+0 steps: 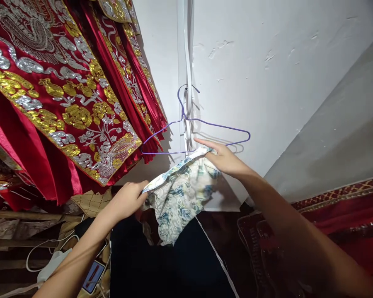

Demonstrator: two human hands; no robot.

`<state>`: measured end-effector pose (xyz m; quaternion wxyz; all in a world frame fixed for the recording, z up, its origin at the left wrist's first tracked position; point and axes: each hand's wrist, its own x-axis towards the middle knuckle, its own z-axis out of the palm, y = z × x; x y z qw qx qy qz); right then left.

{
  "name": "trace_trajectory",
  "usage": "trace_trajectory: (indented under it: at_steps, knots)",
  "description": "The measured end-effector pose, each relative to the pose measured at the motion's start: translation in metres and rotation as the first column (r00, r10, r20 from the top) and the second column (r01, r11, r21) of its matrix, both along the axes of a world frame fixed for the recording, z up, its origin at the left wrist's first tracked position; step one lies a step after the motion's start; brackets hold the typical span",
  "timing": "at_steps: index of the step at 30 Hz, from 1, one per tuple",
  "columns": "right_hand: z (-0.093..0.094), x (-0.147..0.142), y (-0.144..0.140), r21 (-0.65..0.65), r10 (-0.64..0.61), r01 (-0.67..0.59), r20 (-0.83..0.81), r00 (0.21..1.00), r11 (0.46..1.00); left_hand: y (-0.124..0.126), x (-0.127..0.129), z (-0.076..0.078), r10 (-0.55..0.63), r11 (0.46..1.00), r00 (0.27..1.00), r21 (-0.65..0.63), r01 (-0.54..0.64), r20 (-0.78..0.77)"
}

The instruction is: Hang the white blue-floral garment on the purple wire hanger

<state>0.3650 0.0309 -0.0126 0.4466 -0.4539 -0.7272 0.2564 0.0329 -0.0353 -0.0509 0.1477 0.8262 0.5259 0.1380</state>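
Note:
A white garment with a blue and yellow flower print [182,198] hangs down between my two hands, its top edge drawn out in a slanting line. My left hand [131,196] pinches the lower left end of that edge. At the upper right end, my right hand [219,156] grips the edge between thumb and fingers, with the index finger stretched forward. Just beyond the cloth, a purple wire hanger [205,122] hangs by its hook against the wall. The garment's lower part is bunched, and its exact kind cannot be made out.
Red embroidered cloth with gold and silver sequins [77,111] hangs at the left. White cables [188,49] run down the white wall [251,74]. A phone [93,276] lies at lower left among cords. Red patterned fabric [354,211] lies at the right.

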Motion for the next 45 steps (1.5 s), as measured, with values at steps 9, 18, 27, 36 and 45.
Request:
trace_trajectory:
  at_steps: [9, 18, 27, 36, 45]
  knots:
    - [-0.024, 0.021, 0.004, 0.013, -0.166, 0.166, 0.080, 0.983, 0.986, 0.021, -0.010, -0.012, 0.185, 0.977, 0.975, 0.132, -0.169, -0.122]
    - [-0.014, 0.013, -0.009, -0.025, -0.098, 0.097, -0.013, 0.995, 0.995, 0.044, 0.011, 0.031, 0.238, 0.890, 0.966, 0.374, -0.260, 0.105]
    - [-0.017, 0.004, -0.012, -0.153, 0.025, -0.034, -0.063, 0.998, 0.988, 0.056, 0.037, 0.040, 0.003, 0.840, 0.879, 0.476, -0.260, 0.476]
    - [-0.011, 0.031, -0.033, 0.064, -0.281, 0.287, -0.091, 0.955, 0.956, 0.094, 0.056, 0.066, -0.092, 0.816, 0.948, 0.568, -0.103, 0.305]
    - [0.036, 0.116, -0.032, 0.002, -0.293, 0.299, 0.200, 0.935, 0.954, 0.093, 0.045, 0.079, -0.087, 0.779, 0.970, 0.622, -0.076, 0.227]
